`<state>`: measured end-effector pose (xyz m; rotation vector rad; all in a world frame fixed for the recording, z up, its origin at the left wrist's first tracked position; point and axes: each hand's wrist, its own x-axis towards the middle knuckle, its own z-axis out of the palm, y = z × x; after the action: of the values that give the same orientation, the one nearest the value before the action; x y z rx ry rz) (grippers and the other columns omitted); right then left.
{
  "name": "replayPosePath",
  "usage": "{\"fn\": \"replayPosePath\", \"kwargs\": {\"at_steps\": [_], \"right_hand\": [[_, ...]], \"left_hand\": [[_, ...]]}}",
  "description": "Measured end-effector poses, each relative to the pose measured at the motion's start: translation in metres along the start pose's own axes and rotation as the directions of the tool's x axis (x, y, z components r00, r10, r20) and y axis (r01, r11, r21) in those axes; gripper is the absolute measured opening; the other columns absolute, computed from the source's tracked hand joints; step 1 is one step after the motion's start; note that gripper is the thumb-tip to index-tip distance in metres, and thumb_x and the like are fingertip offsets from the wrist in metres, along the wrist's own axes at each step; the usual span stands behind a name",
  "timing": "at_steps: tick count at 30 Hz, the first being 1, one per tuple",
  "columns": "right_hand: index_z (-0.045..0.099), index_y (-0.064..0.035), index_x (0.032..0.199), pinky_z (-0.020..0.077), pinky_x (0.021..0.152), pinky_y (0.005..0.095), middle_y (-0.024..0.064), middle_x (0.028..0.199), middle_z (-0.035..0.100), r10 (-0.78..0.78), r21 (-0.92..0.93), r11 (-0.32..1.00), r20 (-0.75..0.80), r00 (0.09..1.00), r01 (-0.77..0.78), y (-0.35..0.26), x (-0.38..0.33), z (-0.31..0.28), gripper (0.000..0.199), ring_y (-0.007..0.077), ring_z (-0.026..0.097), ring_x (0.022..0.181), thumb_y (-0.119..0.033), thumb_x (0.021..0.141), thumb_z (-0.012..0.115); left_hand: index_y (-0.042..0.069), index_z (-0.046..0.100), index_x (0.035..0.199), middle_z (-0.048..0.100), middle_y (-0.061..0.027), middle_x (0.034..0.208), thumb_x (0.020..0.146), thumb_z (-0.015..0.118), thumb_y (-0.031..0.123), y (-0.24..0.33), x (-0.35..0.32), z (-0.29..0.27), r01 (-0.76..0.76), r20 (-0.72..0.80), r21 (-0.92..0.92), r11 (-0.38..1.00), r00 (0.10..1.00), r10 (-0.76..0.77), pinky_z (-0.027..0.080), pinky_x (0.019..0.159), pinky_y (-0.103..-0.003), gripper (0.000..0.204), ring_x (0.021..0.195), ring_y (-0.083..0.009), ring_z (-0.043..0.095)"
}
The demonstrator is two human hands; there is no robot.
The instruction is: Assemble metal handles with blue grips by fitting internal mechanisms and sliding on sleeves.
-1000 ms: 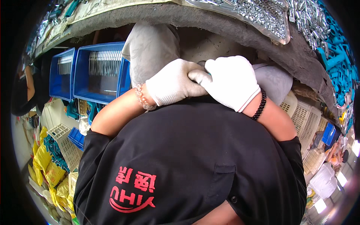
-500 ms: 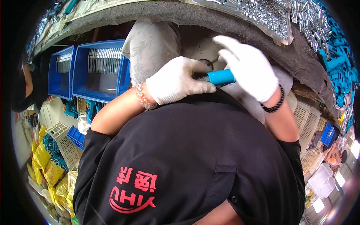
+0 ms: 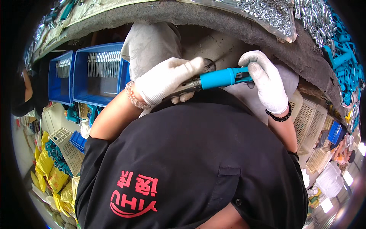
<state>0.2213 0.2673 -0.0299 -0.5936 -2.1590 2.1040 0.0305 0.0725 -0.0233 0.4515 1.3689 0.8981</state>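
Observation:
A tool with a teal cylindrical body (image 3: 217,79) and a dark metal shaft (image 3: 187,87) lies nearly level over my lap. My left hand (image 3: 167,80), in a white knit glove, is closed around the shaft, with its fingertips showing below it. At the other end, slim teal and dark prongs (image 3: 241,74) stick out of the body. My right hand (image 3: 267,82), gloved in white too, has its fingers curled and its thumb against those prongs; part of their tips is hidden behind it.
Beyond my knees runs a bench edge covered in grey cloth (image 3: 152,13). It bears a clear tray (image 3: 291,36) of small metal parts and, at right, a heap of teal parts (image 3: 345,65). Left are blue bins (image 3: 101,100) with metal strips; crates (image 3: 310,126) stand right.
My right hand has moved off the teal body to its right-hand end, baring the body and prongs. My left hand has shifted slightly left, and the dark shaft now shows.

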Motion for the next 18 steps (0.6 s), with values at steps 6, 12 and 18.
{"fn": "replayPosePath", "kwargs": {"at_steps": [6, 12, 18], "right_hand": [[0.060, -0.0048, 0.105, 0.0412, 0.064, 0.0220, -0.0018, 0.084, 0.054, 0.023, -0.028, 0.999, 0.006, 1.000, -0.023, 0.008, 0.009, 0.001, 0.016, 0.0047, 0.047, 0.072, -0.018, 0.103, 0.051], [0.060, -0.0037, 0.101, 0.0432, 0.069, 0.0251, 0.0006, 0.085, 0.055, 0.011, 0.008, 1.000, 0.054, 0.998, -0.012, 0.020, 0.014, -0.003, 0.016, 0.0073, 0.050, 0.077, -0.017, 0.102, 0.051], [0.059, -0.0014, 0.099, 0.0463, 0.075, 0.0282, 0.0050, 0.088, 0.056, -0.242, -0.230, 0.949, -0.086, 0.967, 0.217, 0.019, 0.006, 0.013, 0.011, 0.0121, 0.054, 0.080, -0.009, 0.100, 0.052]], "left_hand": [[0.000, 0.062, 0.124, 0.059, -0.0028, 0.064, 0.106, 0.044, 0.027, 0.007, 0.000, 0.004, -0.045, -0.077, 0.187, 0.981, 0.995, 0.060, 0.041, 0.041, -0.023, 0.037, 0.045, -0.0080, 0.053], [0.000, 0.060, 0.128, 0.060, -0.0028, 0.067, 0.103, 0.048, 0.016, 0.017, -0.005, 0.010, -0.077, -0.108, 0.229, 0.970, 0.989, 0.104, 0.043, 0.040, -0.022, 0.033, 0.045, -0.0071, 0.054], [0.003, 0.056, 0.134, 0.058, -0.0009, 0.066, 0.105, 0.048, 0.025, 0.013, -0.001, 0.010, -0.047, -0.137, 0.195, 0.980, 0.988, 0.074, 0.042, 0.041, -0.022, 0.038, 0.045, -0.0069, 0.052]]}}
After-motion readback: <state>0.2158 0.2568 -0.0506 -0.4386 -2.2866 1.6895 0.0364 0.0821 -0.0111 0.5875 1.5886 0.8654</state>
